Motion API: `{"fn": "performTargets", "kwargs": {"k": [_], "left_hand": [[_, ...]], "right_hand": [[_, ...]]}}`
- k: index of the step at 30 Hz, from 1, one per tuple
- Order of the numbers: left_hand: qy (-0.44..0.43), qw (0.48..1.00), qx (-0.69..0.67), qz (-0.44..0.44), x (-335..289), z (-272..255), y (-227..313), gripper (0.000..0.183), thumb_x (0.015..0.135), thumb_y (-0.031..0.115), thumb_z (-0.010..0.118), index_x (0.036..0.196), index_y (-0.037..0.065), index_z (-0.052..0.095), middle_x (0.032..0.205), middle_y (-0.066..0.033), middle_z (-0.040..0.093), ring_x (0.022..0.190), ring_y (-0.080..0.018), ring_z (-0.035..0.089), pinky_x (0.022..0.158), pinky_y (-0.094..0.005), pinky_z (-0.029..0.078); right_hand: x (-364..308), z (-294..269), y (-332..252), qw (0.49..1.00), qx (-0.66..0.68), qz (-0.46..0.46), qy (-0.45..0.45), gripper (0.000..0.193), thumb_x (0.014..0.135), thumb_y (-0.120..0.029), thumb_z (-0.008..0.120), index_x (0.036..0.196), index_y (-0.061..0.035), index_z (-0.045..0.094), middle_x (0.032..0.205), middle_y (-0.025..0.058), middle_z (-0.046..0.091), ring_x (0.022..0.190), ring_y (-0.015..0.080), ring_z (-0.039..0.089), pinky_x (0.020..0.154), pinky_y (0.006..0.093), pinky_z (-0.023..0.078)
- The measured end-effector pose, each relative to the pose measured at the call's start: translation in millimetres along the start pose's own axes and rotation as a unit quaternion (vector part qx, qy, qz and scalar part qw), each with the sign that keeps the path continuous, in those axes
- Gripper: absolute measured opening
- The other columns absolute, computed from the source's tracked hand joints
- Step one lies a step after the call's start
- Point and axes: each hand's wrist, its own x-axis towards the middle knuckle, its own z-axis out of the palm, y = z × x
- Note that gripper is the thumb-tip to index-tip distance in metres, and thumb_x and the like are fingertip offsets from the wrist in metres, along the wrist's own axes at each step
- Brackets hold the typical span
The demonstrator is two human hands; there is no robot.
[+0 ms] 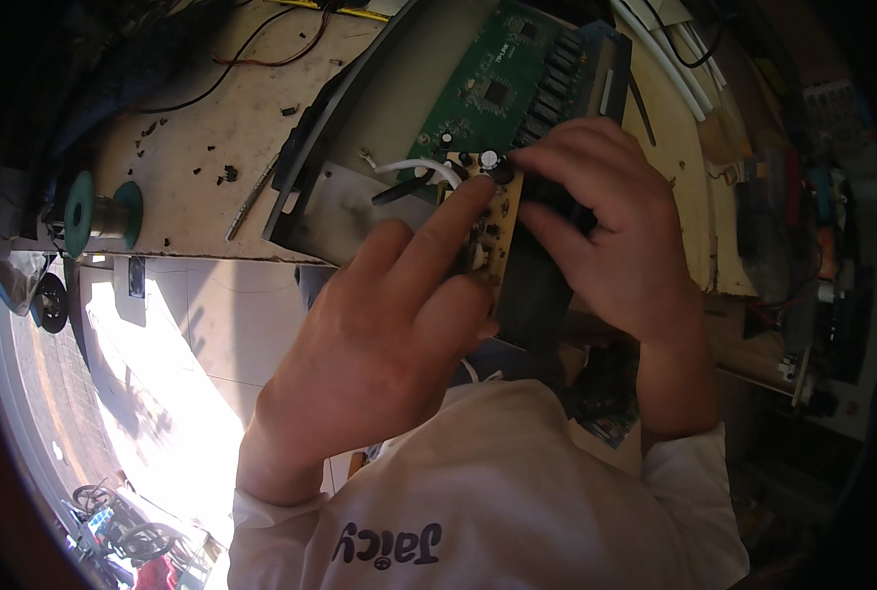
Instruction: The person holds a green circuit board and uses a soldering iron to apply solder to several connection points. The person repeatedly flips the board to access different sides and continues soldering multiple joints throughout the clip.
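Note:
A small tan circuit board with parts mounted on it stands tilted between my two hands, over the near end of an opened dark metal case. My left hand grips its near left side, the index finger stretched along it up to a black round capacitor. From the right, my right hand holds the board's edge between thumb and curled fingers. A white cable runs from the board's far left side. Deeper in the case lies a larger green circuit board with several dark components.
A green-flanged solder spool stands at the left of the worn bench. A thin metal tool lies beside the case. Small dark scraps and a black wire are scattered further back. Clutter lines the right side.

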Motion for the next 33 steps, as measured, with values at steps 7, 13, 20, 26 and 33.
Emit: {"fn": "performTargets", "kwargs": {"k": [7, 13, 20, 26, 33], "left_hand": [[0.009, 0.999, -0.023, -0.023, -0.5, -1.3, 1.1, 0.048, 0.077, 0.021, 0.085, 0.098, -0.002, 0.049, 0.136, -0.0358, 0.055, 0.098, -0.0459, 0.067, 0.079, -0.0442, 0.056], [0.032, 0.998, -0.005, -0.045, 2.7, 5.6, 8.9, 0.061, 0.071, 0.023, 0.092, 0.106, -0.004, 0.050, 0.134, -0.0327, 0.058, 0.094, -0.0400, 0.069, 0.076, -0.0402, 0.057], [0.084, 0.993, 0.008, -0.083, 3.8, 14.7, 15.8, 0.068, 0.069, 0.015, 0.092, 0.118, -0.004, 0.048, 0.136, -0.0262, 0.059, 0.090, -0.0306, 0.069, 0.073, -0.0356, 0.057], [0.118, 0.987, 0.009, -0.108, 5.0, 20.9, 17.0, 0.065, 0.071, 0.007, 0.086, 0.122, 0.001, 0.047, 0.139, -0.0217, 0.059, 0.098, -0.0294, 0.070, 0.075, -0.0343, 0.056], [0.172, 0.971, -0.030, -0.165, 8.7, 25.8, 21.6, 0.049, 0.073, -0.003, 0.073, 0.117, -0.002, 0.052, 0.130, -0.0208, 0.063, 0.095, -0.0375, 0.070, 0.076, -0.0408, 0.058]], "right_hand": [[-1.2, 2.9, 2.0, 1.000, 0.011, -0.014, 0.019, 0.045, 0.066, 0.011, 0.078, 0.109, 0.0015, 0.069, 0.103, 0.0145, 0.067, 0.100, 0.0325, 0.064, 0.084, 0.0397, 0.053], [-2.5, 5.1, 1.7, 0.999, 0.007, -0.019, 0.036, 0.045, 0.067, 0.011, 0.078, 0.110, 0.0010, 0.069, 0.103, 0.0142, 0.067, 0.100, 0.0327, 0.064, 0.082, 0.0389, 0.053], [-2.3, 8.1, 0.5, 0.998, 0.030, -0.014, 0.057, 0.043, 0.069, 0.011, 0.077, 0.111, 0.0008, 0.069, 0.104, 0.0135, 0.067, 0.099, 0.0318, 0.064, 0.082, 0.0382, 0.053], [1.2, 9.9, 0.8, 0.997, 0.040, -0.026, 0.065, 0.043, 0.071, 0.012, 0.076, 0.112, 0.0011, 0.069, 0.104, 0.0135, 0.067, 0.100, 0.0315, 0.064, 0.082, 0.0380, 0.053], [7.8, 14.7, 0.0, 0.992, 0.072, -0.047, 0.094, 0.039, 0.071, 0.010, 0.075, 0.108, 0.0011, 0.067, 0.102, 0.0137, 0.066, 0.100, 0.0336, 0.062, 0.086, 0.0419, 0.051]]}}
